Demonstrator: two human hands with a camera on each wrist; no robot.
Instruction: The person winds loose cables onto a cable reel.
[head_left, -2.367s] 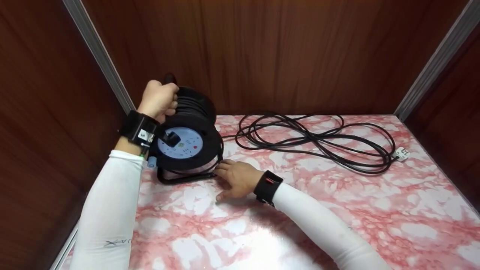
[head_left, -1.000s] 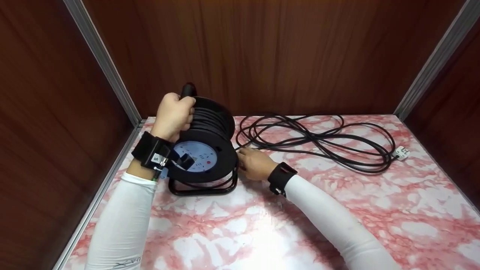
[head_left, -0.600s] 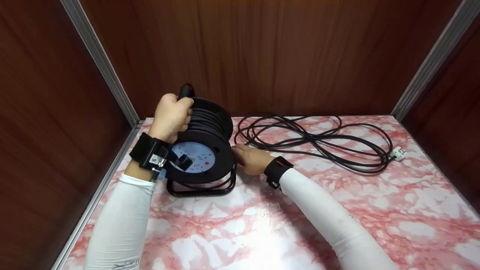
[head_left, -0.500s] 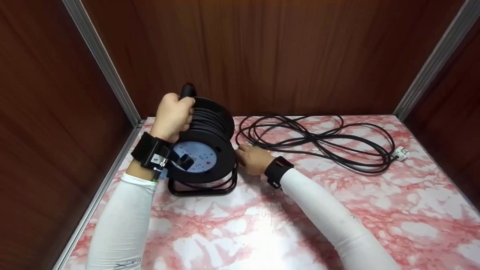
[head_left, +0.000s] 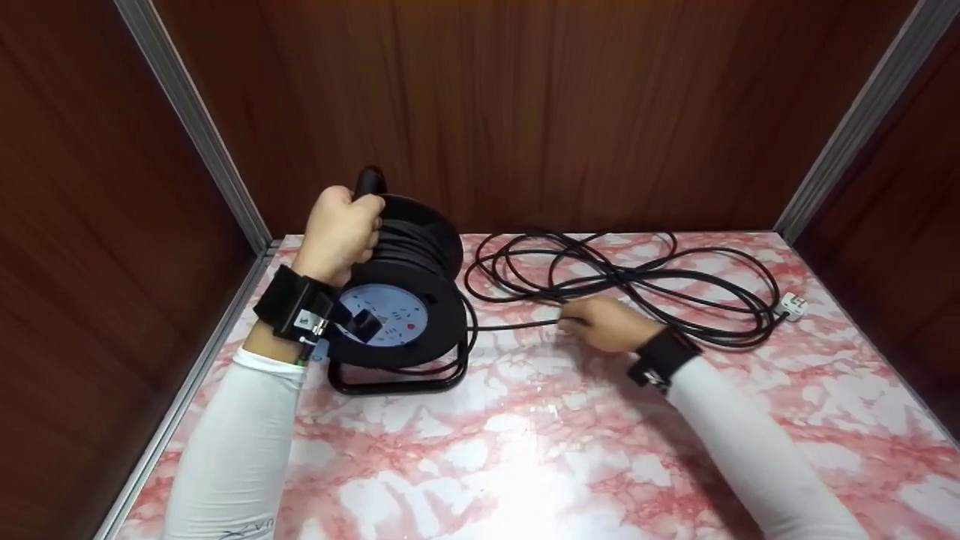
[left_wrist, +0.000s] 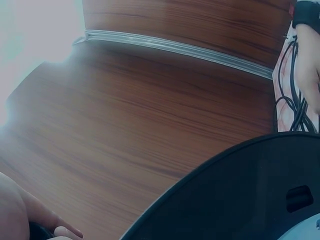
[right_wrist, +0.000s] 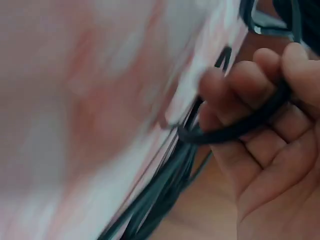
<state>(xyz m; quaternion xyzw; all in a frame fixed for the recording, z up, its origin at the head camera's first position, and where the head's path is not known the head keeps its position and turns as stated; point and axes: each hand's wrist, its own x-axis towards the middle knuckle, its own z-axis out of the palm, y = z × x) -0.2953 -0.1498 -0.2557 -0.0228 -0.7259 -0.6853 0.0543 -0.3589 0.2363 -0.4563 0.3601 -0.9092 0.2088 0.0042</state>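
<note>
A black extension cable reel (head_left: 442, 300) stands on its tubular frame at the left of the table, its pale blue socket face (head_left: 390, 315) turned toward me. My left hand (head_left: 337, 232) grips the black handle (head_left: 370, 182) at the top of the reel. To the right of it, my right hand (head_left: 609, 324) holds the black cable (head_left: 517, 325), which runs from the reel into the fingers. In the right wrist view the cable (right_wrist: 235, 129) crosses the curled fingers (right_wrist: 250, 82) below the thumb. Loose loops of cable (head_left: 697, 274) lie behind and right of this hand.
A white plug (head_left: 793, 306) lies at the cable's far right end. The red and white marbled table (head_left: 450, 465) meets brown wood-grain panels (head_left: 525, 112) at the back and both sides, with metal strips (head_left: 195, 127) in the corners.
My left hand and the reel came rightward from their first place, then stayed put. My right hand went from the reel's frame to the cable, then drew it right, leaving a straight stretch.
</note>
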